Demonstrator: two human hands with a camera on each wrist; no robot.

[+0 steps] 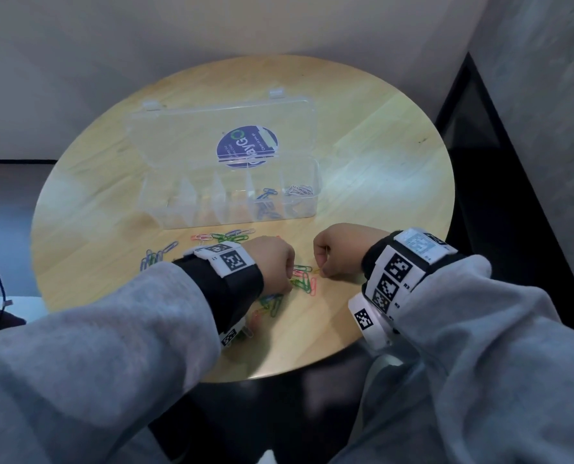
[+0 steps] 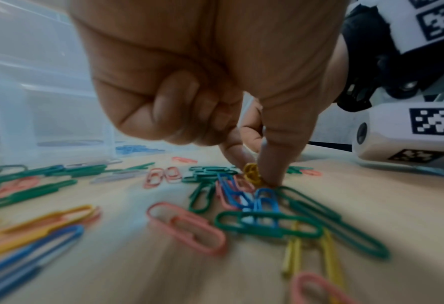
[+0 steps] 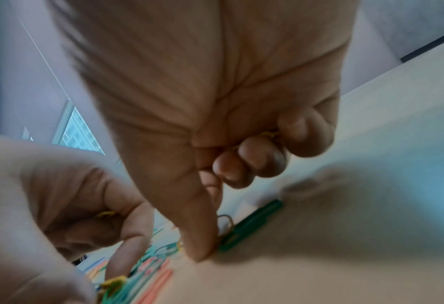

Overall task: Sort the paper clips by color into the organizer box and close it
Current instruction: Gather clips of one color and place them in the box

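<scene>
Left hand (image 2: 252, 160) is pinching a yellow clip (image 2: 252, 173); right hand (image 3: 205, 236), too. We are gathering yellows; next, an empty compartment of the box (image 1: 225, 199).

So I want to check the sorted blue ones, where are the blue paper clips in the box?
In the head view, the blue paper clips sit in the clear plastic organizer box, second compartment from its right end, beside the pale clips.

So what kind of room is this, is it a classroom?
Hard to say; probably a plain office or study corner. A small round wooden table sits against bare walls, holding a clear organizer box and loose paper clips.
</scene>
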